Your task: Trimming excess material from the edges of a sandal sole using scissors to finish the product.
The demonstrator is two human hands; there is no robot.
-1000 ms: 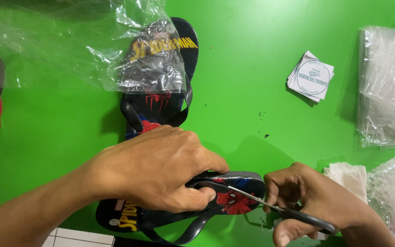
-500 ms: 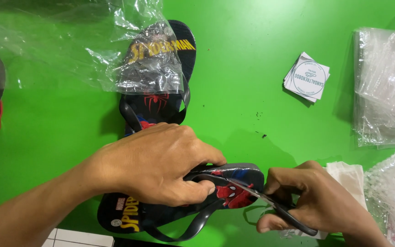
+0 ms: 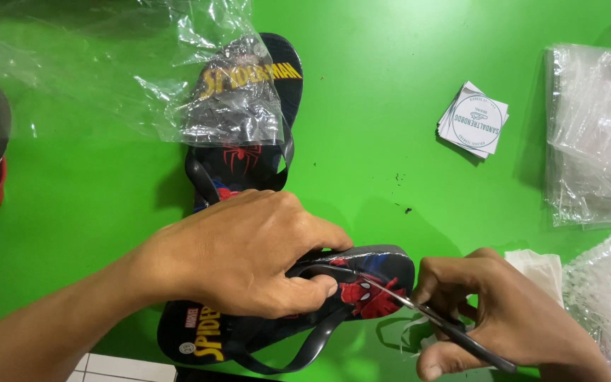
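Both hands: left hand (image 3: 249,255) & right hand (image 3: 503,318) bare, no sleeves/rings.

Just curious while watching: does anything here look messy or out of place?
Slightly. A crumpled clear plastic bag lies half over the second flip-flop, and small dark specks dot the green table. Nothing looks damaged.

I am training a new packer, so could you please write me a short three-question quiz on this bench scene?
1. True or false: the left hand presses down on the near flip-flop.
2. What does the right hand hold? A scissors, B marker, C tape.
3. What partly covers the far flip-flop?

Key:
1. True.
2. A, the scissors, tips at the strap.
3. A clear plastic bag.
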